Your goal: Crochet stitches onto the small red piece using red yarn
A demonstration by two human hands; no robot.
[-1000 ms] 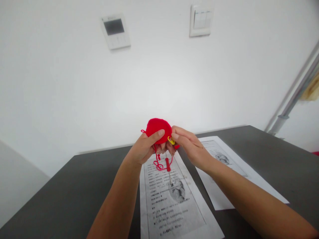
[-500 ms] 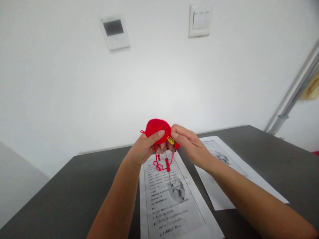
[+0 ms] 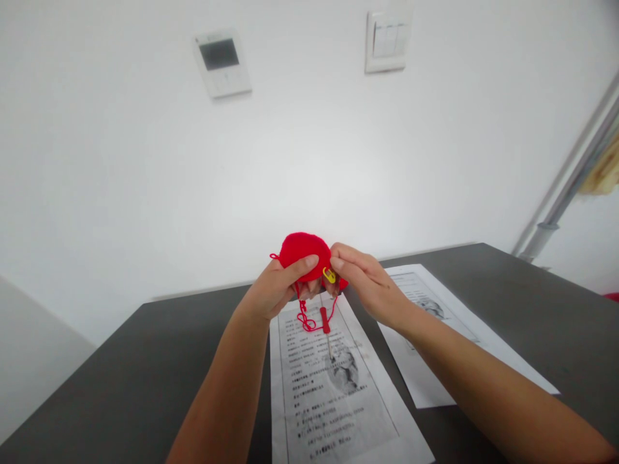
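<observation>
A rounded red knitted piece point(image 3: 302, 248) is held up above the table between both hands. My left hand point(image 3: 278, 283) grips its left and lower part, thumb across the front. The fingers of my right hand point(image 3: 362, 274) pinch its right edge. A yellow stitch marker point(image 3: 329, 275) hangs at that edge by my right fingertips. Red yarn point(image 3: 304, 320) trails down from the piece. Beneath it, a crochet hook with a red handle point(image 3: 325, 320) lies on a printed sheet point(image 3: 338, 425).
A second printed sheet point(image 3: 430, 380) lies to the right on the dark table point(image 3: 145, 374). The white wall behind bears a small panel with a screen point(image 3: 223, 63) and a switch plate point(image 3: 388, 42). A grey pipe point(image 3: 575, 174) stands at the right.
Both hands and the red piece have shifted very slightly left. The grip of each hand looks the same.
</observation>
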